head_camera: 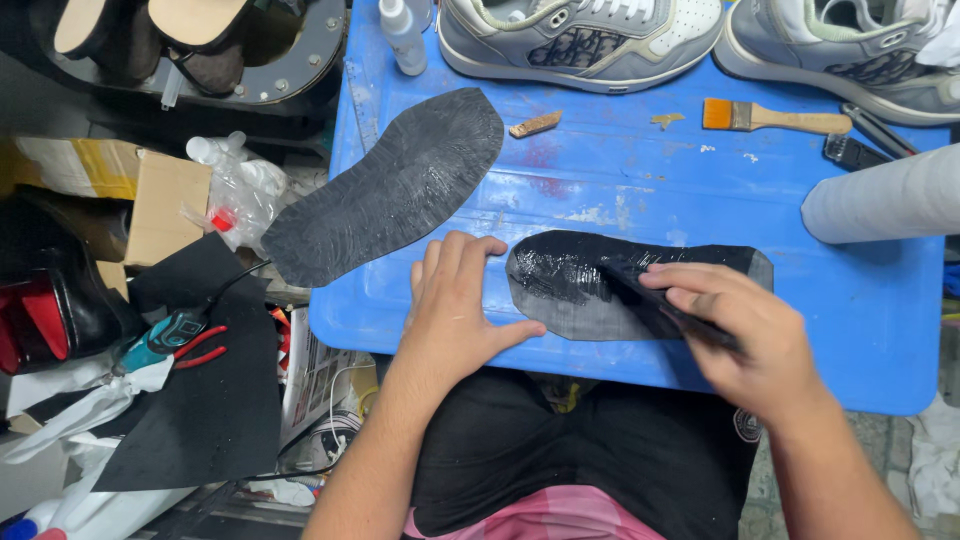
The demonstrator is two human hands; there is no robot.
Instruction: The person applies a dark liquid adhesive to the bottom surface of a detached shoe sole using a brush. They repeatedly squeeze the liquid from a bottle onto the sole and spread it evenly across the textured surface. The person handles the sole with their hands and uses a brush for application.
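A black rubber sole piece (570,285), wet and glossy in patches, lies near the front edge of a blue plastic table (860,310). My right hand (745,330) grips a dark brush (655,295) whose tip rests on that sole. My left hand (460,305) lies flat on the table just left of the sole, fingers spread, thumb touching the sole's edge. A second black sole piece (395,190) lies diagonally at the table's left side, overhanging the edge.
Two grey-and-white sneakers (580,40) (850,50) stand at the far edge with a wooden-handled orange-bristle brush (775,118), a small bottle (403,38) and a white roll (885,195). Left of the table: black sheet (210,400), pliers (180,335), cardboard box, shoes.
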